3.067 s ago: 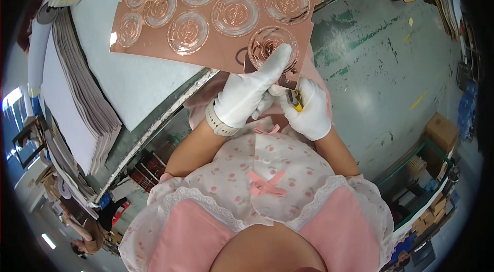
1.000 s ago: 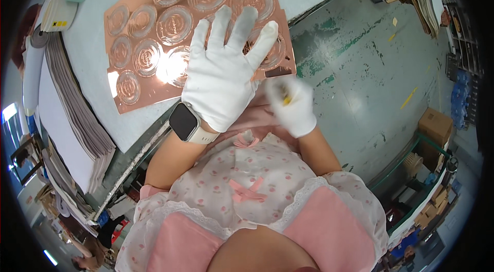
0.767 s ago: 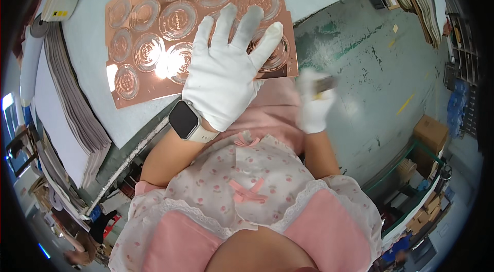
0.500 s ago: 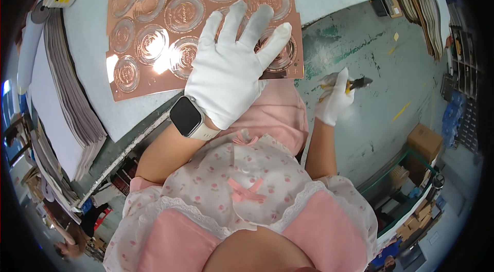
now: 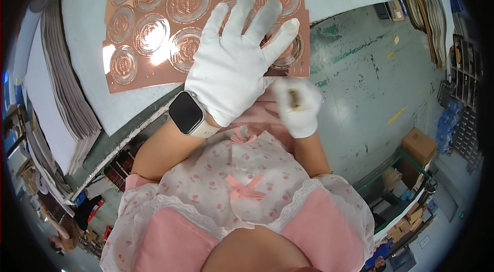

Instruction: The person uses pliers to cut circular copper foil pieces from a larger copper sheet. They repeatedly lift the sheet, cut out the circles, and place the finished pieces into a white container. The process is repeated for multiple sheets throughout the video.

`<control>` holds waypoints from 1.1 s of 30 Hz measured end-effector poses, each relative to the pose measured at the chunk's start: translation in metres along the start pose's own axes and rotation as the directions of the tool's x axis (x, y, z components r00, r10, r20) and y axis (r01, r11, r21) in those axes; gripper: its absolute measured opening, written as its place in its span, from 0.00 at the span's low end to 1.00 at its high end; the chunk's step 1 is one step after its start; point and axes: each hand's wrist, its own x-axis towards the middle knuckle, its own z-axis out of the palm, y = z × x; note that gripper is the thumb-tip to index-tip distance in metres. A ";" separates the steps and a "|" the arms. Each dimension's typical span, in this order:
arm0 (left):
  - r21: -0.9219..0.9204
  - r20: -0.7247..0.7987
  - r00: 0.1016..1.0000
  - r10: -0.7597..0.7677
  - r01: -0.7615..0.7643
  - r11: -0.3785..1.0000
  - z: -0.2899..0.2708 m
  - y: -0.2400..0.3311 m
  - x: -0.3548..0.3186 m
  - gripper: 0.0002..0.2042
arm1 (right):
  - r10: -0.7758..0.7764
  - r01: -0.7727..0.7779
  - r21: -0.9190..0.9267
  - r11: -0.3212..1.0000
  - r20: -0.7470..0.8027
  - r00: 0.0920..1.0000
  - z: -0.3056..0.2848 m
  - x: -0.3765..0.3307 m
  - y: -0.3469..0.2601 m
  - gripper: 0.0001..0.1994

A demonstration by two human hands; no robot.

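Observation:
A shiny copper-coloured plate (image 5: 159,74) with rows of raised round medallion patterns lies on the pale table top. My left hand (image 5: 231,61), in a white glove with a watch on the wrist, rests flat on the plate's near right part, fingers spread and open. It covers some of the medallions. Just right of it, off the plate's near edge, my right hand (image 5: 299,110) is closed, also white-gloved and smeared by motion. A dark, yellowish bit of a small hand tool (image 5: 294,100) shows in its grip; the rest of the tool is hidden.
The pale table top (image 5: 85,53) runs under the plate. Stacked sheets (image 5: 64,87) stand at the left, another stack (image 5: 419,4) at the far right. Beyond the table's right edge lies a worn green floor (image 5: 360,82). A cardboard box (image 5: 419,144) and green-framed cart (image 5: 393,179) stand at the right.
My right hand has swung left, from over the floor to beside my left hand, with the tool in it. The plate has shifted and turned slightly under my spread left hand.

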 end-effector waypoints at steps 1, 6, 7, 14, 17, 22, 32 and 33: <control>0.029 0.013 1.000 0.005 -0.005 1.000 0.001 0.000 0.001 0.35 | 0.233 -0.231 0.057 0.971 -0.013 0.973 0.003 -0.005 0.005 0.08; -0.005 0.010 1.000 -0.010 0.010 1.000 0.000 -0.002 -0.003 0.36 | 0.831 -0.484 0.686 0.543 -0.356 0.428 -0.017 -0.004 0.050 0.13; 0.022 0.005 1.000 -0.010 0.010 1.000 0.000 -0.003 -0.002 0.36 | 0.775 -0.455 0.652 0.606 -0.357 0.521 -0.016 -0.008 0.053 0.12; 0.063 -0.004 1.000 0.001 -0.001 0.998 0.000 -0.001 -0.001 0.32 | 0.457 -0.427 0.185 0.885 -0.171 0.873 0.004 -0.012 0.031 0.09; 0.024 -0.022 1.000 -0.008 0.009 1.000 0.001 -0.002 -0.003 0.32 | 0.840 -0.397 0.789 0.468 -0.257 0.478 -0.023 0.010 0.051 0.03; 0.009 0.003 1.000 0.003 -0.003 1.000 -0.003 0.000 0.002 0.35 | 0.016 -0.021 0.119 0.993 0.038 0.999 0.000 0.003 0.000 0.09; 0.012 -0.007 1.000 -0.009 0.009 1.000 -0.002 0.001 0.002 0.33 | 0.567 -0.468 0.437 0.769 -0.126 0.814 -0.008 -0.022 0.024 0.08; 0.016 -0.005 1.000 -0.006 0.006 1.000 -0.002 0.001 0.003 0.33 | 0.297 -0.299 0.237 0.924 0.045 0.954 -0.012 -0.005 0.003 0.09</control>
